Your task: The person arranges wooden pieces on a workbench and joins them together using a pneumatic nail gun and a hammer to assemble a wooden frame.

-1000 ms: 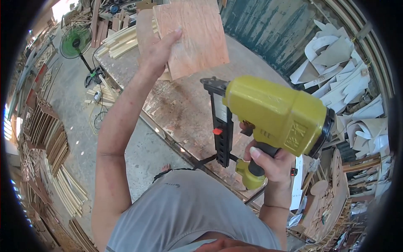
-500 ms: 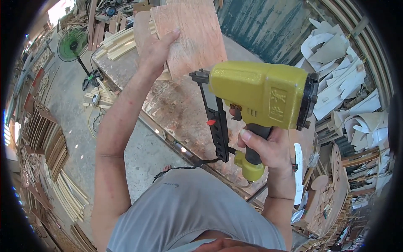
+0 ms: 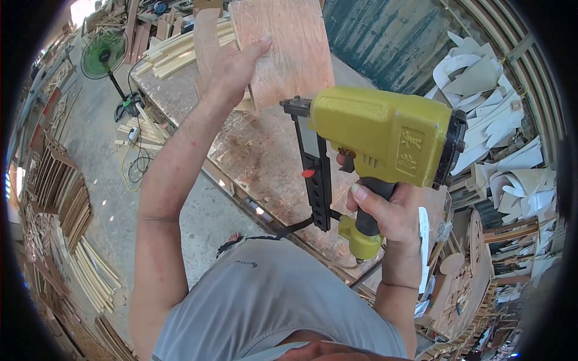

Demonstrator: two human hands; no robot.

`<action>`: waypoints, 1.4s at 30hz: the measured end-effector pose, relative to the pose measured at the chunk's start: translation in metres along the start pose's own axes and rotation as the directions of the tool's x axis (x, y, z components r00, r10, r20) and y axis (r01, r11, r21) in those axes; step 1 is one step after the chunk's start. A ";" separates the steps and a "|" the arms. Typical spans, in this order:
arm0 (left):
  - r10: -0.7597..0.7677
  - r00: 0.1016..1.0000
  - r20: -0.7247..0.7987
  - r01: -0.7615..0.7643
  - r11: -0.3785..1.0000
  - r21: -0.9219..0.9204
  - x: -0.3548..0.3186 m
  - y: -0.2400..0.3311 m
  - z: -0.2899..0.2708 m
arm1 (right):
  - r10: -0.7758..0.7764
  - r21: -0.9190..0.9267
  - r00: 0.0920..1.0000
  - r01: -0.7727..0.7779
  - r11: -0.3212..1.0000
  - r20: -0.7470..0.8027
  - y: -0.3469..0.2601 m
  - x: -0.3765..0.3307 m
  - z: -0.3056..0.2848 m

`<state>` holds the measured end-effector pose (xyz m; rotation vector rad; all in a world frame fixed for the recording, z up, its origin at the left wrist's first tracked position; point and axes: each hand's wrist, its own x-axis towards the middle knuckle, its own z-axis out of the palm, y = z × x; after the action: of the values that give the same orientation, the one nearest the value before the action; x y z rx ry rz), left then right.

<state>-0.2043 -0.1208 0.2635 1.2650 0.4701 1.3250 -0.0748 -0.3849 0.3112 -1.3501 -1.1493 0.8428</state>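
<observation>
Fingers of your left hand [image 3: 232,69] spread flat against the thin reddish plywood panel [image 3: 283,48], thumb wrapped round its edge, holding it upright above the worn brown workbench [image 3: 265,156]. Your right hand [image 3: 385,213] is clenched round the black grip of the yellow pneumatic nail gun [image 3: 379,135], just below the panel. That panel looks light and stiff; gripping its edge suits it.

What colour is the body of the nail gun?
Yellow-green, with a black magazine; the nail gun shows in the head view.
</observation>
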 end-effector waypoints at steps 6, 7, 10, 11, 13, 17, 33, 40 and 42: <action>0.003 1.000 0.009 -0.003 0.999 -0.037 -0.003 0.000 0.002 | -0.032 0.014 0.999 0.032 0.999 0.013 0.006 -0.001 -0.002; 0.003 1.000 0.001 -0.003 0.999 -0.046 -0.004 0.000 0.001 | -0.076 0.039 0.997 0.075 0.996 0.019 0.008 -0.003 -0.005; -0.008 1.000 0.008 0.008 1.000 0.020 -0.004 -0.002 -0.002 | -0.102 0.028 0.994 0.102 0.994 0.026 0.007 -0.006 -0.010; -0.005 1.000 0.003 0.005 1.000 0.019 -0.005 -0.003 0.001 | -0.129 0.070 0.991 0.128 0.989 0.018 0.007 -0.005 -0.011; 0.014 1.000 -0.013 -0.014 1.000 -0.010 -0.006 -0.003 0.007 | -0.109 0.066 0.994 0.108 0.992 0.011 0.005 -0.006 -0.008; 0.012 1.000 0.008 -0.012 1.000 0.025 -0.007 -0.002 0.006 | -0.040 0.018 0.999 0.041 0.999 -0.036 0.011 -0.007 0.000; -0.007 0.999 -0.040 0.009 1.000 0.029 -0.007 -0.011 0.005 | -0.158 -0.055 0.987 0.156 0.986 -0.027 0.008 -0.006 0.003; 0.014 0.999 -0.029 -0.012 0.997 0.076 -0.011 -0.011 0.006 | -0.030 -0.059 1.000 0.030 0.998 0.003 0.011 -0.006 0.001; 0.021 0.999 -0.030 -0.019 0.996 0.083 -0.009 -0.014 0.005 | -0.067 -0.079 0.998 0.068 0.995 0.020 0.015 -0.003 -0.001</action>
<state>-0.1966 -0.1274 0.2494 1.3216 0.5399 1.3551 -0.0725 -0.3863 0.2962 -1.3631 -1.2460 0.7684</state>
